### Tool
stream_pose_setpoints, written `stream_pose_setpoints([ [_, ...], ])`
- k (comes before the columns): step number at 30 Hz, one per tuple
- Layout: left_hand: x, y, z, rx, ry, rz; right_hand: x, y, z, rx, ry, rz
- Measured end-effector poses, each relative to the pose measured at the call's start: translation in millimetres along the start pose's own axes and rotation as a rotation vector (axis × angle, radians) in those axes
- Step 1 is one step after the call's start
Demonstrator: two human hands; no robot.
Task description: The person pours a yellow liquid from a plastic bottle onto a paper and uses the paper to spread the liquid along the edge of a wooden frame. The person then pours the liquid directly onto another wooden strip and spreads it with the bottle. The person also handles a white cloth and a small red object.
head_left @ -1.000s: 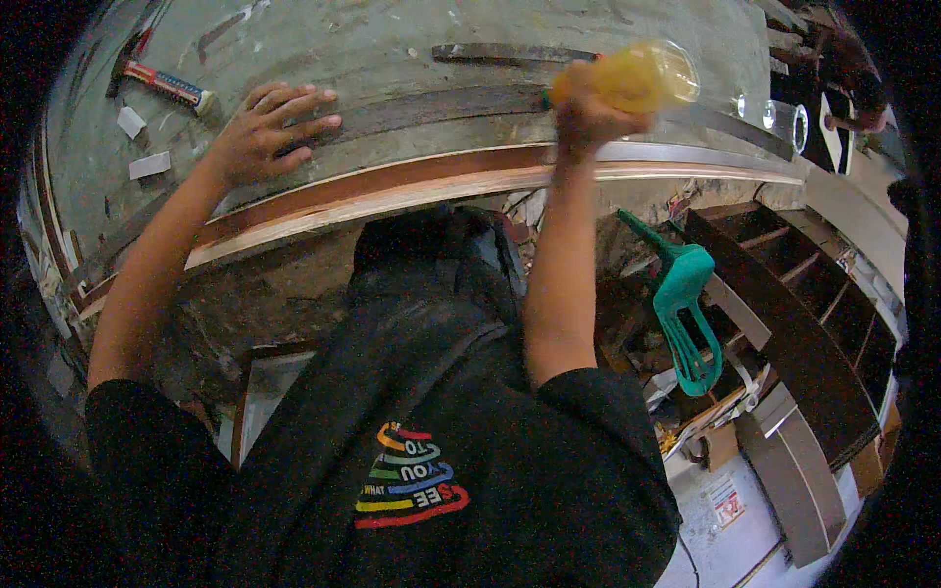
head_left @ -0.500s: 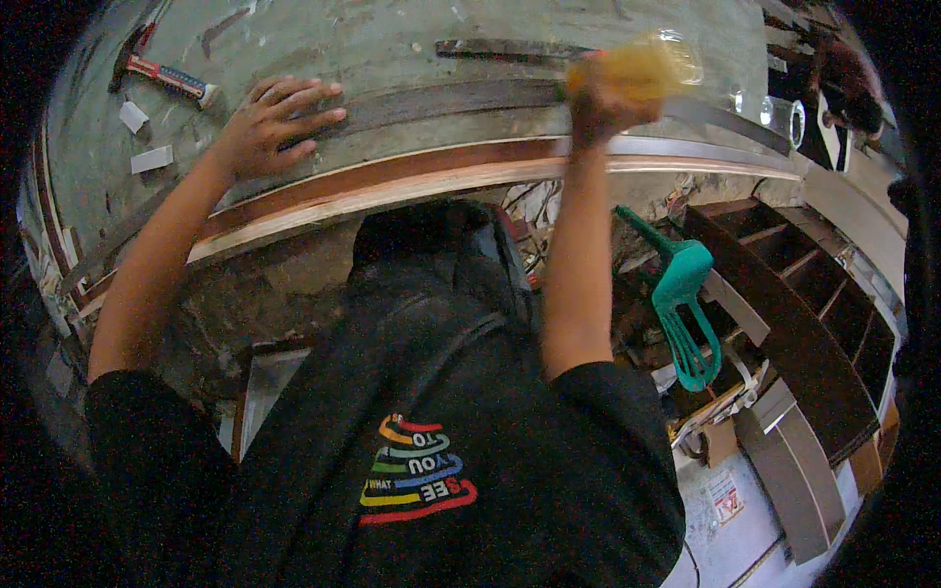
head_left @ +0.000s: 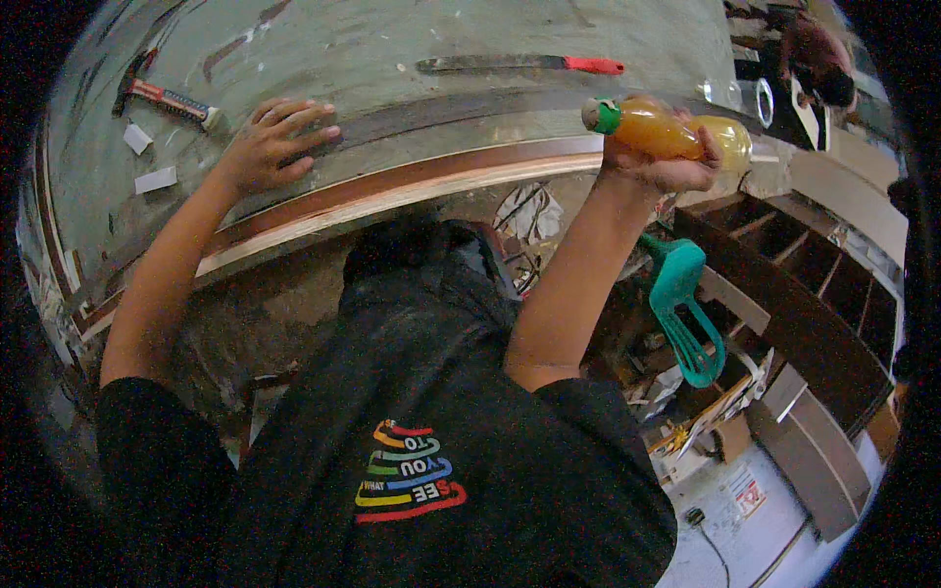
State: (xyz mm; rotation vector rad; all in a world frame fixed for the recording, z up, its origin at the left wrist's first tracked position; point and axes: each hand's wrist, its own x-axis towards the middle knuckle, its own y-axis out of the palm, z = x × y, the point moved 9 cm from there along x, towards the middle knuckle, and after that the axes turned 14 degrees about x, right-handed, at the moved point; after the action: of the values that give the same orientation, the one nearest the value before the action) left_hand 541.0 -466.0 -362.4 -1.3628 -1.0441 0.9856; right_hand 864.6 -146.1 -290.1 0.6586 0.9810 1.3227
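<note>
My right hand (head_left: 676, 171) is wrapped round a clear plastic bottle (head_left: 655, 129) of amber liquid, over the right part of the worktable's near edge. The bottle lies nearly on its side, its green-banded neck pointing left. My left hand (head_left: 277, 147) rests palm down on the green-grey worktable (head_left: 343, 44), fingers spread, at the left end of a dark flat strip (head_left: 441, 110). A long blade with a red handle (head_left: 593, 66) lies beyond that strip. Left of my left hand is a hammer (head_left: 172, 99) with a red and dark handle.
Two small white pieces (head_left: 155, 179) lie near the hammer. A wooden edging (head_left: 412, 181) runs along the table's near side. At the right stand a teal plastic chair (head_left: 681, 279) and a dark compartmented shelf (head_left: 784, 284). Another person (head_left: 818, 64) is at the far right.
My right hand has moved right and nearer me with the bottle, whose neck now points left. The blade's red handle has come into full view. My left hand has hardly moved.
</note>
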Motion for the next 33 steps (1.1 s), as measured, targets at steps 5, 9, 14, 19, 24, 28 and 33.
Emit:
stream_pose_setpoints([
  [5, -1.3, -2.5, -0.2, -0.004, -0.007, -0.025, -39.8, 48.7, 5.3, 0.338, 0.417, 0.094],
  [9, -2.2, -0.2, -0.8, 0.021, -0.001, -0.017, -70.8, 80.7, 21.2, 0.482, 0.476, 0.243],
  [14, -7.4, 5.3, -0.8, 0.021, 0.004, -0.026, -114.2, 107.5, 32.6, 0.636, 0.419, 0.159],
  [19, 5.8, -39.2, -14.2, -0.037, 0.053, -0.044, -153.3, 118.9, 49.1, 0.522, 0.367, 0.11],
  [24, 35.0, -193.0, -97.5, -0.241, -0.035, -0.628, -191.0, 102.1, 51.8, 0.611, 0.373, 0.042],
  [28, 40.7, -266.7, -200.4, -0.626, 0.022, -0.985, -223.7, 85.5, 54.0, 0.22, 0.41, 0.242],
  [33, 23.2, -294.6, -219.8, -0.509, -0.01, -1.093, -231.4, 60.9, 52.7, 0.362, 0.395, 0.228],
])
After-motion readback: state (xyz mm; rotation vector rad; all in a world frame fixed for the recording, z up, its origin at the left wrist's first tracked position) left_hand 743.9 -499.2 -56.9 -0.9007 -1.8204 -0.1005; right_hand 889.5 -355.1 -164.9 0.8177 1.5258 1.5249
